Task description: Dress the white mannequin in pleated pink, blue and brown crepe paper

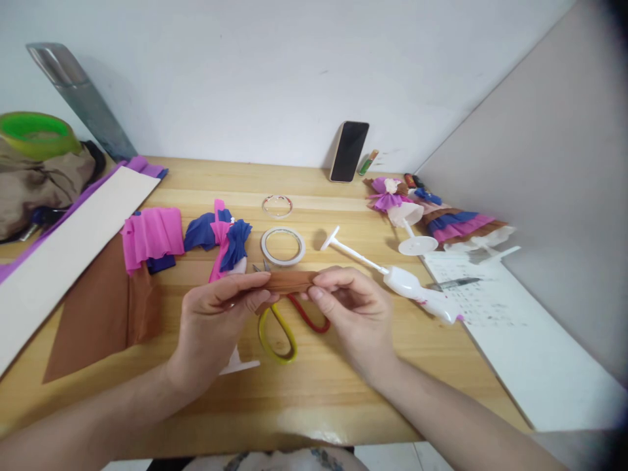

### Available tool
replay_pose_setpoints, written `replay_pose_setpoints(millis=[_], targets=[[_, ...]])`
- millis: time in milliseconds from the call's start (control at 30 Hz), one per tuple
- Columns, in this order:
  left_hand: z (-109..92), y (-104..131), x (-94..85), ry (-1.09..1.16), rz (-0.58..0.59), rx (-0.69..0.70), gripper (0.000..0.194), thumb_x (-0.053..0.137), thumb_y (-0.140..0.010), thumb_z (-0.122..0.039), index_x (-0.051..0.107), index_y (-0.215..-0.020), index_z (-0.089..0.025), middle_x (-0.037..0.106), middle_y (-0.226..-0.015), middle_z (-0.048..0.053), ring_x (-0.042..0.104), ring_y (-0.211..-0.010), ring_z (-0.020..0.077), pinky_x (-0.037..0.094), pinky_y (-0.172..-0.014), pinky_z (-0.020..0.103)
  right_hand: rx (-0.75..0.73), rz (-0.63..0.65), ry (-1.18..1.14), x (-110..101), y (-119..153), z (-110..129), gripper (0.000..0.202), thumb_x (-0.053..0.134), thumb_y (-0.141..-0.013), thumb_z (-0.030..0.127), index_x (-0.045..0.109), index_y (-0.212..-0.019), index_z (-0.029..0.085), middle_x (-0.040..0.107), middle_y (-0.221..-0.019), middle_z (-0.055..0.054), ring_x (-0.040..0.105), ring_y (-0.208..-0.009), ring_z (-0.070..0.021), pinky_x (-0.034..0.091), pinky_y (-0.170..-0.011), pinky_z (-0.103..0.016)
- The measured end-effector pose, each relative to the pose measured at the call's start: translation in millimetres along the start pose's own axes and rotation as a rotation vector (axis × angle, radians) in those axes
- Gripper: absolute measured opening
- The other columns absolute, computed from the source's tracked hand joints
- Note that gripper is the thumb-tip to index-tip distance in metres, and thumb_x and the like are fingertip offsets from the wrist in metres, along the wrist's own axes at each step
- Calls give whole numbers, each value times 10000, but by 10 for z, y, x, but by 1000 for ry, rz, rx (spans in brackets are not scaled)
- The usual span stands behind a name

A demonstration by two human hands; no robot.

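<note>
Dead center of the head view, a folded brown strip (289,282) is held up over the wooden desk (343,405). Left hand (209,333) has thumb and fingers pinched on one end, right hand (360,320) is pinched on the other, so it runs crosswise between them. Right below are the scissors (283,358), one yellow loop, one red, with the tips peeking out above the strip. White tape roll (303,246) lies just behind those.

Left side of the frame is crafty chaos: a pink and blue bundle (228,242) near the left hand, ruffled pink paper (154,235), a big brown sheet (93,307) and a long white board (73,261). Upper left, a thermos (81,91) leans. Phone (349,152) is propped against the wall, upper right of center. Over at right, a white plastic figure (407,283) lies tilted, near a striped ruffled skirt (461,222).
</note>
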State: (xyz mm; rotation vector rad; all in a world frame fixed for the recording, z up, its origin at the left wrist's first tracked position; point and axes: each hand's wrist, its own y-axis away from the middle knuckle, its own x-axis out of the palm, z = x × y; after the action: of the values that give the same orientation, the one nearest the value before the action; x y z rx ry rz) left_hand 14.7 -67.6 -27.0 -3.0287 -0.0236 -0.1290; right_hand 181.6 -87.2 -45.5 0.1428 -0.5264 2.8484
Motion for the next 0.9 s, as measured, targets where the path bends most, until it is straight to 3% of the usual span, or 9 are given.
replay_pose_setpoints(millis=[200, 367, 700, 900], targets=[[51, 4, -35, -158, -1, 190, 241, 771, -648, -52, 791, -748, -270, 777, -714, -61, 725, -600, 103, 583, -599, 117, -146, 64, 185, -47, 5, -22, 270, 664, -785, 66, 756, -952, 258, 711, -787, -12, 664, -697, -134, 559, -620, -253], [82, 39, -64, -244, 9, 296, 166, 761, -697, -89, 781, -752, -244, 779, -722, -40, 719, -587, 108, 579, -578, 130, -259, 68, 318, -67, 2, -18, 283, 651, -807, 68, 752, -989, 260, 725, -817, -22, 664, -718, -146, 560, -633, -271], [103, 33, -52, -152, 27, 182, 248, 732, -704, -40, 786, -801, -262, 773, -696, -51, 737, -601, 131, 598, -572, 152, -284, 61, 305, -72, 12, -51, 322, 646, -805, 37, 753, -997, 273, 733, -853, -26, 668, -744, -148, 564, -663, -284], [100, 56, -61, -194, 68, 190, 253, 757, -708, -96, 795, -873, -284, 788, -781, -31, 737, -649, 135, 608, -666, 195, -118, 48, 130, -59, -8, -53, 252, 659, -799, 85, 758, -953, 258, 701, -788, -13, 669, -683, -135, 571, -626, -267]])
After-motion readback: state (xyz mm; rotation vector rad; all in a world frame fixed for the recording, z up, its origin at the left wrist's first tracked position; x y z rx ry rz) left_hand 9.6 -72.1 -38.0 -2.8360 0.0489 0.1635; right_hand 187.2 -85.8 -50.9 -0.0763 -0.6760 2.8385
